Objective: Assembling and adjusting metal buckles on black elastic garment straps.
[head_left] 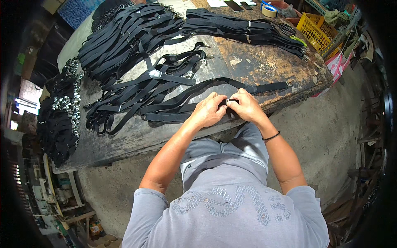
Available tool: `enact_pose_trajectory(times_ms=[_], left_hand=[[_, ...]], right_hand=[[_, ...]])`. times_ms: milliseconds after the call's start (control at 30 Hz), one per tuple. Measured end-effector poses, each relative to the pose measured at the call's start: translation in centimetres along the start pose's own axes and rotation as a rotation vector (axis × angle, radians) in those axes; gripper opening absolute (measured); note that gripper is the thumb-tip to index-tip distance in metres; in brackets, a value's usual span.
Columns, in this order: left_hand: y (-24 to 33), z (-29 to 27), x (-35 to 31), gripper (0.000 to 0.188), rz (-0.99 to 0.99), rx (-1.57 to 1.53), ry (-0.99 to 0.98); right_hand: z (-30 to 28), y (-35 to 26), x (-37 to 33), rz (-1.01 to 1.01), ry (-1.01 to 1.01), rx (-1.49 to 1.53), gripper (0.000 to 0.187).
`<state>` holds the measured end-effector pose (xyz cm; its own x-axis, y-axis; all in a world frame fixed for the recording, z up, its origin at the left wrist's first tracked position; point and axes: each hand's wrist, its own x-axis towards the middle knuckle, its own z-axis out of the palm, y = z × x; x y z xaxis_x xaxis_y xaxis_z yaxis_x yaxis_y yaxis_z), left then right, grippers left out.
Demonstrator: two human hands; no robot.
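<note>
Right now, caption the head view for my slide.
Left hand and right hand pinch a small black piece at the edge of a worn table heaped with black straps.

One fisheye view, worn on the head, faces down past the grey shirt [235, 206] toward the left hand [209, 110], right hand [247, 108] and worktable [269, 66], near.

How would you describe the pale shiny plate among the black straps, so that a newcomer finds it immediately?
On the worn table, find the loose tangle of black straps left of the left hand. At its upper part, straps meet at the pale plate, clearly broader than the small metal pieces nearby.
</note>
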<state>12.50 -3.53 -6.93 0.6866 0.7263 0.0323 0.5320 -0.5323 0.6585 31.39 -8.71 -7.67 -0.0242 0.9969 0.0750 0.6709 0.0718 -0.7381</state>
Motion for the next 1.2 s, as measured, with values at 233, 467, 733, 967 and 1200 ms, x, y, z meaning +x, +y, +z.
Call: enact_pose_trajectory(times_ms=[233,467,733,967,1200], left_hand=[[-1.3,0.1,0.6,0.039,0.029,-0.059,0.030],[-1.3,0.2,1.0,0.037,-0.067,-0.211,-0.027],[0.6,0.8,0.2,0.039,-0.193,-0.159,0.132],[0.1,-1.3,0.7,0.034,-0.353,-0.398,-0.118],[-0.1,-0.7,1.1,0.033,-0.348,-0.358,-0.168]], right_hand=[[0.0,0.1,-0.2,0.025,-0.003,-0.037,0.030],[0.4,-0.5,-1.0,0.023,0.049,-0.017,0.028],[1.1,-1.1,-0.9,0.106,0.087,-0.104,0.027],[-0.4,0.1,0.4,0.038,-0.072,-0.090,0.030],[-0.2,-0.3,0.0,0.007,-0.061,-0.077,0.028]])
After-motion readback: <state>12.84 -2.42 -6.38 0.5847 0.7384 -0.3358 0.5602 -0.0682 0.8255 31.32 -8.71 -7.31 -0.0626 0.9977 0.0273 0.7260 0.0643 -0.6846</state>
